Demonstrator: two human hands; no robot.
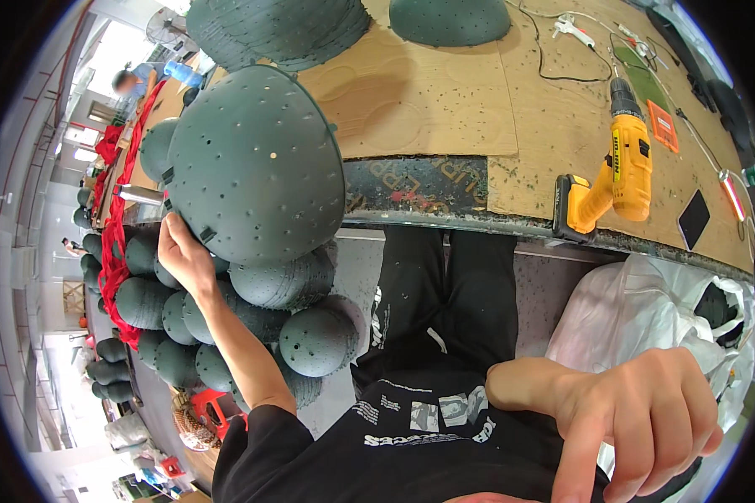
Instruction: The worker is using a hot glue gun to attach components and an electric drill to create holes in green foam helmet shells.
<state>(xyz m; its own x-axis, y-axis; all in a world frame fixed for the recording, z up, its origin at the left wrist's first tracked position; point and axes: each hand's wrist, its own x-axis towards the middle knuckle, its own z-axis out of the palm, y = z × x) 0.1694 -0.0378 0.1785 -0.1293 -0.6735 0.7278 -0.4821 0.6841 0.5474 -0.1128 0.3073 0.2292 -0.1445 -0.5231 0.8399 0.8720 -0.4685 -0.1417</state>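
Observation:
My left hand [183, 258] grips the lower left rim of a dark green plastic half-sphere shell [252, 159], fingers partly hidden behind it. The shell is dotted with small holes and is tilted, its rounded outside toward me, at the table's left end. Dark clips or tabs stick out along its rim near my fingers. My right hand [637, 419] hangs before my body at the lower right, knuckles up. Its fingers are loosely bent and apart, and I see nothing in them; its palm side is hidden.
A yellow cordless drill [617, 168] lies on the cardboard-covered table [445, 109], near a phone [694, 220], an orange case [663, 126] and a glue gun [572, 30]. Stacked shells [281, 29] stand at the back. More shells [317, 339] pile up at left; a white sack [612, 310] is at right.

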